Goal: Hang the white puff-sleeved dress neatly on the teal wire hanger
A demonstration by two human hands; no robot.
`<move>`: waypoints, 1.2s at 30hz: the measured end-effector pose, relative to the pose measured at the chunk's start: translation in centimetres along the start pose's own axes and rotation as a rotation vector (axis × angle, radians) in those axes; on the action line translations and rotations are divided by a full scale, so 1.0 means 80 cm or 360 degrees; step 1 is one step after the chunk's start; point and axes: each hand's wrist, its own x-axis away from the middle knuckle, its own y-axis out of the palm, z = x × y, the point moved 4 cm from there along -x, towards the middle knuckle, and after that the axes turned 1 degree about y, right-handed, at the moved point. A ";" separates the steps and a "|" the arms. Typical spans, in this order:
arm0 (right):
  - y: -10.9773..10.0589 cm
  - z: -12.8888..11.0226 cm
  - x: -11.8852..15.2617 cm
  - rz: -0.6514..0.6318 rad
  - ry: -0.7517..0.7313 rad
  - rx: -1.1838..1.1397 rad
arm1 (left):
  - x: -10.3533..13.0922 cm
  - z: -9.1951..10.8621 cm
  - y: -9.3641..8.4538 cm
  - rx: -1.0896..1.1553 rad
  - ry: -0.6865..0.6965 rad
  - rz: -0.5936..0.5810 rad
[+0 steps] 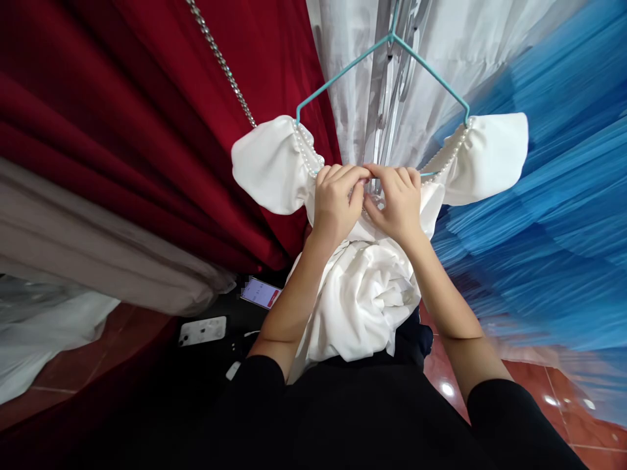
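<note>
A white dress (365, 294) with puffed sleeves and pearl-trimmed shoulder edges hangs on a light blue hanger (431, 73). Its skirt is bunched up over my lap. At the front neckline my left hand (337, 199) pinches the dress's upper edge, fingers curled over the top. My right hand (399, 201) grips the same edge just beside it, thumb and forefinger closed. The fingertips of both hands nearly meet at the middle. The lower bar of the hanger shows partly behind my hands. What lies right between the fingertips is too small to make out.
Red fabric (274, 72) hangs on the left with a sparkling trim strip (223, 62). Blue tulle (553, 215) fills the right side; white fabric (460, 39) hangs behind. A lit phone (259, 292) and a white-backed phone (203, 331) lie on a black surface at left.
</note>
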 end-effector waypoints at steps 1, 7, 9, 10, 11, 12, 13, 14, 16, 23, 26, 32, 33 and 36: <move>0.005 0.003 0.005 0.0016 0.0013 0.0018 | 0.000 0.000 0.001 0.0012 0.0020 -0.0016; -0.012 0.009 0.003 0.0135 -0.0009 -0.0172 | -0.009 -0.002 -0.018 0.0125 -0.0061 0.0179; -0.014 0.006 0.002 0.0119 -0.0064 -0.0187 | -0.009 -0.014 -0.035 0.0069 -0.0129 0.0508; -0.013 0.004 0.003 0.0110 -0.0081 -0.0178 | -0.009 -0.021 -0.042 0.0018 -0.0107 0.0671; -0.012 0.002 0.004 0.0102 -0.0086 -0.0159 | -0.008 -0.030 -0.048 -0.0039 -0.0055 0.0810; -0.010 0.001 0.005 0.0095 -0.0077 -0.0134 | -0.010 -0.039 -0.052 -0.0094 0.0002 0.0903; -0.009 0.000 0.006 0.0091 -0.0062 -0.0108 | -0.012 -0.051 -0.054 -0.0132 0.0051 0.0948; -0.008 -0.001 0.007 0.0089 -0.0047 -0.0085 | -0.017 -0.064 -0.055 -0.0140 0.0093 0.0962; -0.007 -0.002 0.008 0.0099 -0.0048 -0.0066 | -0.030 -0.094 -0.056 -0.0056 0.0113 0.0924; -0.003 0.010 0.005 0.0094 -0.0064 -0.0142 | -0.051 -0.176 -0.122 0.0056 0.0018 0.1036; -0.001 0.009 0.003 0.0062 -0.0061 -0.0194 | -0.019 -0.187 -0.149 -0.0038 -0.0145 0.1270; -0.004 -0.005 0.001 -0.0046 -0.0073 -0.0261 | 0.048 -0.154 -0.108 0.0142 -0.0585 0.0925; -0.005 -0.006 0.000 -0.0058 -0.0065 -0.0258 | 0.053 -0.137 -0.097 0.0161 -0.0596 0.0836; -0.006 -0.005 -0.001 -0.0103 -0.0030 -0.0201 | 0.050 -0.074 -0.071 0.0200 -0.0313 0.0494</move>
